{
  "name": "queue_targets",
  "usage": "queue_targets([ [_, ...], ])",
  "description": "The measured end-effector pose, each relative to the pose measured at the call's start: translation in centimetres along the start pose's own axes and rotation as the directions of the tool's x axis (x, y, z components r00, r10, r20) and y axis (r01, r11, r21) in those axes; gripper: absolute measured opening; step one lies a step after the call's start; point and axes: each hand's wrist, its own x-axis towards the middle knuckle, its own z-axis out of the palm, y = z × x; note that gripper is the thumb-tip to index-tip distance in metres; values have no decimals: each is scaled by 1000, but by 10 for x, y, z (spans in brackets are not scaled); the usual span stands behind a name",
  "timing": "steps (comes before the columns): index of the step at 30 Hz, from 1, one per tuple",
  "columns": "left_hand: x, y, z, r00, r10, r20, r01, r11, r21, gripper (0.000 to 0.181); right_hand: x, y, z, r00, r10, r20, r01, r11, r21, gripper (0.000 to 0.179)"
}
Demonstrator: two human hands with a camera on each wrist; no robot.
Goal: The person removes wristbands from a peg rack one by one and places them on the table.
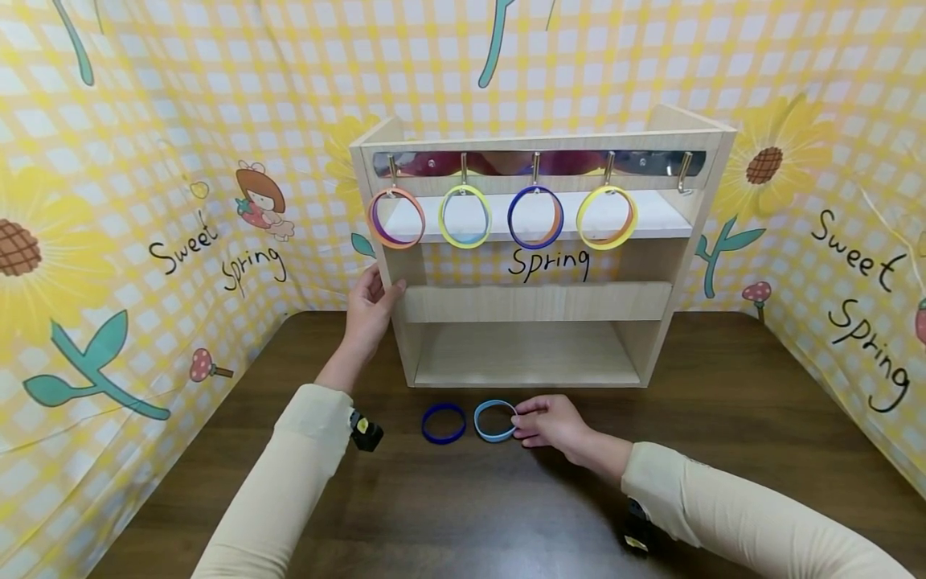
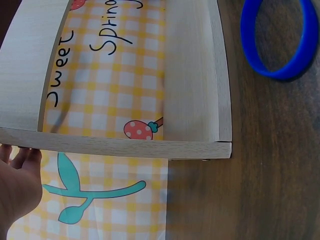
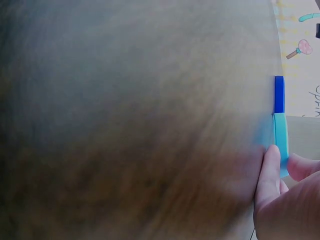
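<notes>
My left hand (image 1: 369, 312) grips the left side panel of a small wooden shelf (image 1: 535, 303), thumb at the front edge and fingers behind it. In the left wrist view, the fingertips show against the outside of that panel. On the dark table in front of the shelf, my right hand (image 1: 555, 426) pinches the right side of a light blue wristband (image 1: 493, 438). Thumb and fingers lie on either side of the band in the right wrist view. Just left of it lies a dark blue wristband (image 1: 444, 441), flat on the table.
Several two-coloured wristbands hang from hooks on a shiny metal strip (image 1: 571, 163) along the shelf's top: orange (image 1: 372, 219), yellow (image 1: 442, 217), dark blue (image 1: 511, 219) and another yellow (image 1: 580, 217). A further hook (image 1: 684, 173) is at far right. Yellow checked cloth (image 1: 217, 104) surrounds the wooden table (image 1: 463, 515).
</notes>
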Motion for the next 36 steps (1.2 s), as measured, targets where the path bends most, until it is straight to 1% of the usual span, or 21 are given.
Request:
queue_targets([
  [7,1,-2,-1,1000,-9,-4,9,999,31,47,-1,1,1,1000,-13,-14,13,1000,-16,29],
  [11,4,-13,-5,1000,-9,-6,9,1000,24,47,-3,2,2,1000,-9,-26,8,1000,-21,29],
  [14,7,-23,-7,1000,4,-12,-4,1000,19,47,-3,2,2,1000,-5,-31,5,1000,-21,29],
  [18,8,-25,-8,1000,21,-16,-21,999,30,47,-3,1,2,999,-14,-36,13,1000,-22,29],
  [23,9,-22,-7,1000,13,-15,-13,1000,22,48,-4,-1,2,999,-21,-36,20,999,-31,29],
  [27,6,-12,-5,1000,-14,-10,14,1000,12,49,-5,-2,1,999,-23,-24,22,999,-32,29],
  [30,3,-4,-3,1000,-23,-6,23,1000,14,48,-6,-3,-1,1000,-16,-19,15,1000,-26,29],
  [36,1,0,-1,1000,-28,-11,28,999,31,48,-9,-13,-9,999,-37,4,37,999,38,34],
])
